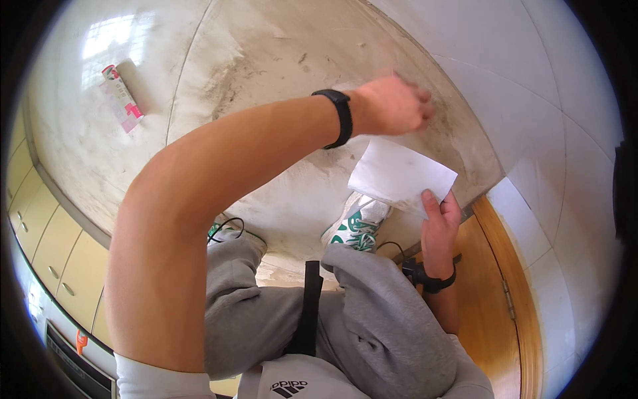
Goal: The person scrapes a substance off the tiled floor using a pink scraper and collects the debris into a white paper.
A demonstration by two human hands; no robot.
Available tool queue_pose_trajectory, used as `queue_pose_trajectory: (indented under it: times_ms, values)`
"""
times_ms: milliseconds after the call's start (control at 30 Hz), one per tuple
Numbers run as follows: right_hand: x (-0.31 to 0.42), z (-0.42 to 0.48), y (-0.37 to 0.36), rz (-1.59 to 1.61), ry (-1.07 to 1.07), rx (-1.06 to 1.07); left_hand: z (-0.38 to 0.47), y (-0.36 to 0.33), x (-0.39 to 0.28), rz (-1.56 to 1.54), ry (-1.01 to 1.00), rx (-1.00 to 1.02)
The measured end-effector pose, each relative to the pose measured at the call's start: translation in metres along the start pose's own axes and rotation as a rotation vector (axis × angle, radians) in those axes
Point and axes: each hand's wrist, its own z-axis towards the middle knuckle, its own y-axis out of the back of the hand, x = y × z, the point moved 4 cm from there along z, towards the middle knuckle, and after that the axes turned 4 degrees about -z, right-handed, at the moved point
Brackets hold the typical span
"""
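My right hand [441, 217] pinches the lower right corner of a white sheet [401, 169], which looks like paper or a thin wipe. Its lower edge has brownish smudges. The sheet is spread out just above my green-and-white shoe [356, 224]. My left arm reaches across the view, and my left hand [396, 107] is beyond the sheet, over the stained floor [269, 65]. Its fingers are curled and blurred, and their undersides are hidden, so whether they hold anything is unclear. Both wrists carry black bands.
A long pink-and-white printed carton [122, 97] lies on the floor at upper left. Cream cabinets [47, 249] line the left side. White wall tiles [518, 99] rise at the right, beside a wooden door [481, 279]. A black strap [311, 304] hangs between my knees.
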Motion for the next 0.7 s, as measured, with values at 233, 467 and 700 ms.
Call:
queue_pose_trajectory:
  times_ms: [233, 467, 700]
  values:
    - [0.015, -0.009, -0.026, -0.015, -0.007, 0.018, -0.047, 0.071, 0.075, -0.010, 0.344, -0.429]
    - [0.017, -0.010, -0.055, -0.087, 0.034, 0.083, -0.074, 0.033, 0.017, 0.040, 0.119, -0.155]
    - [0.032, -0.021, -0.100, -0.173, 0.068, 0.220, -0.112, 0.109, 0.123, 0.209, 0.556, -0.517]
